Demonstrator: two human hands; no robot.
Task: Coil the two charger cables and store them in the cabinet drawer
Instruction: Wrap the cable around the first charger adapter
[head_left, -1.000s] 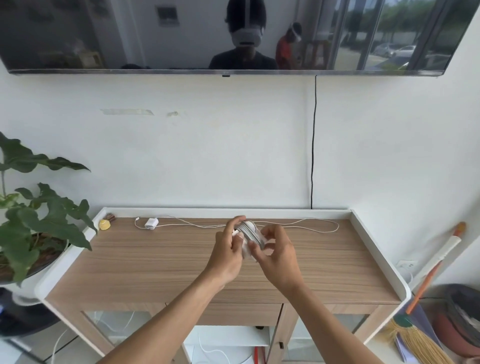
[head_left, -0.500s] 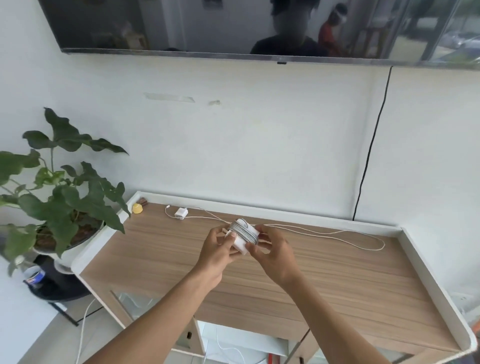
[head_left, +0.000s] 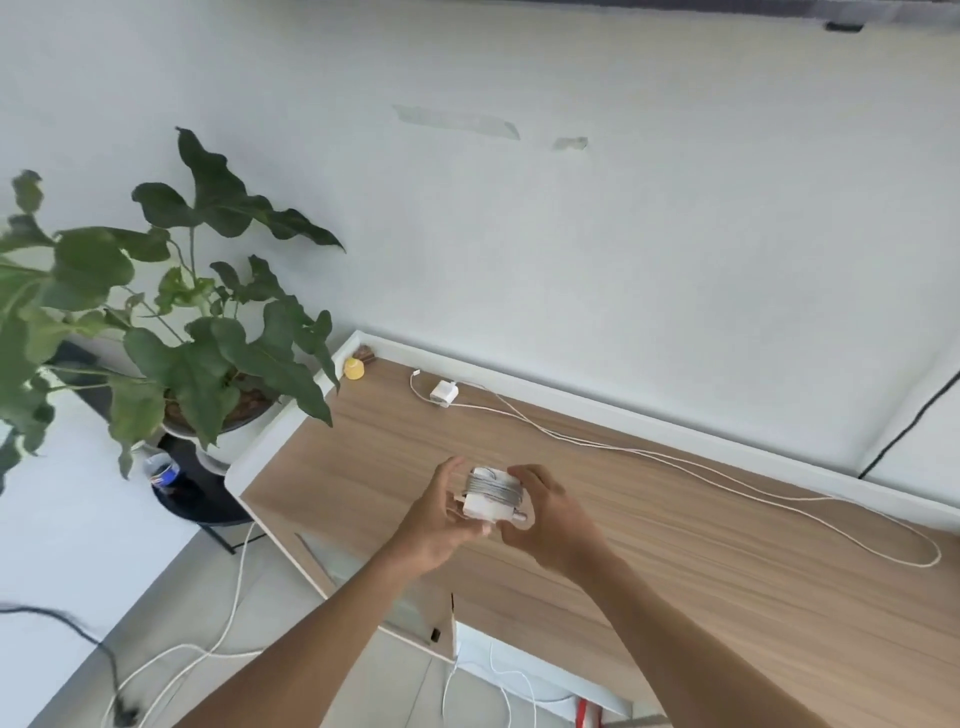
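Potted plant (head_left: 171, 332): far left of the grip, beside the bench's left end, leaves reaching over its corner.
Bottle (head_left: 162, 470): below the plant on a dark stand (head_left: 192, 501), left of the grip.
Floor cables (head_left: 171, 660): white and black, down-left of the grip.
Yellow object (head_left: 355, 369): back-left corner of the bench, up-left of the grip.
Second charger (head_left: 443, 393): small white plug block flat on the bench, beyond the grip, near the back rim.
Left hand (head_left: 441, 514): grip narrow, fingers cupped against the left side of the wound charger.
Wound charger (head_left: 491, 499): white block with grey cable wrapped round it, held above the bench between both hands; a short plug end sticks out at lower right.
Right hand (head_left: 550, 514): grip narrow, fingers closed on the charger's right side.
Loose cable (head_left: 727, 480): white, runs from the second charger across the bench, looping far right of the grip.
Bench (head_left: 727, 582): wood top, white raised rim, under the grip.
Black wire (head_left: 904, 431): on the wall, far right.
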